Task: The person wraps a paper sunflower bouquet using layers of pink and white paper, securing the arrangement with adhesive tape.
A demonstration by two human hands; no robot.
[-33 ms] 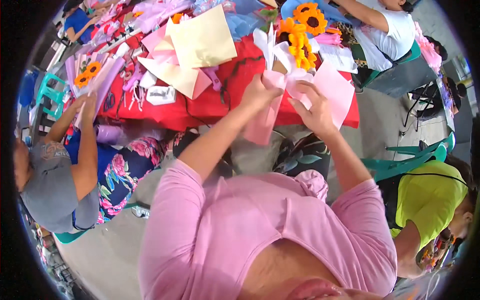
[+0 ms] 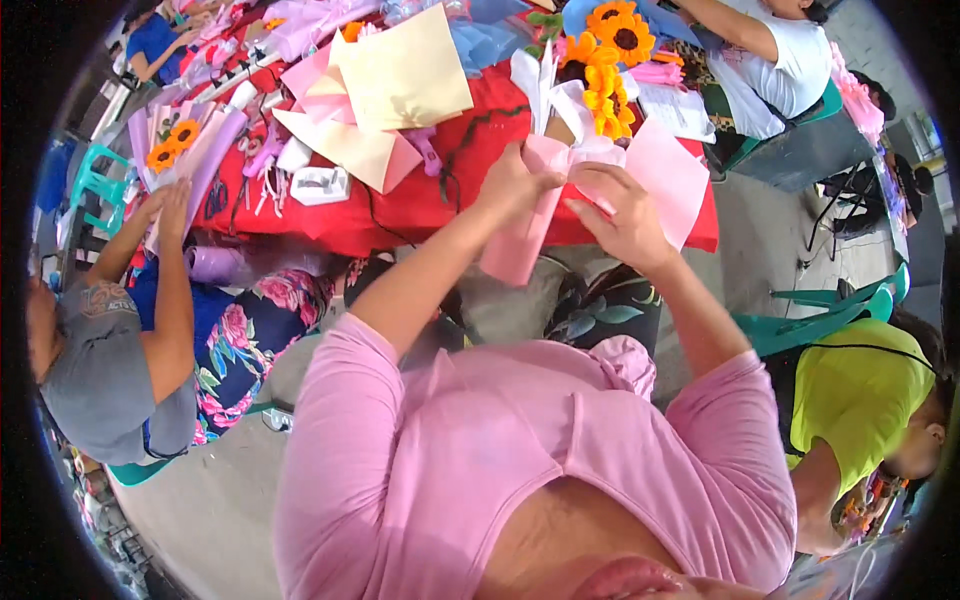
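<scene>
A bouquet wrapped in pink paper [image 2: 522, 240] is between my hands at the table's near edge, its lower end hanging past the edge. White wrapping [image 2: 571, 103] and orange artificial sunflowers [image 2: 604, 85] show at its upper end. My left hand [image 2: 514, 188] is closed round the pink wrap on its left side. With fingers bent, my right hand [image 2: 625, 213] grips the gathered paper at the bouquet's neck; the fingertips are partly hidden in the folds. A pale pink sheet [image 2: 672, 185] spreads out behind my right hand.
Cream sheets [image 2: 405, 75], a white box-like item [image 2: 320, 186] and a purple glue gun [image 2: 424, 153] lie on the red-covered table [image 2: 330, 228]. Another person [image 2: 110, 360] sits at left, holding a sunflower bouquet [image 2: 180, 145]. Others sit at right, near a green chair [image 2: 830, 315].
The wrapped bouquet and both my hands have shifted very slightly. My right hand's fingers have drawn a little to the left, and my grip on the bouquet continues.
</scene>
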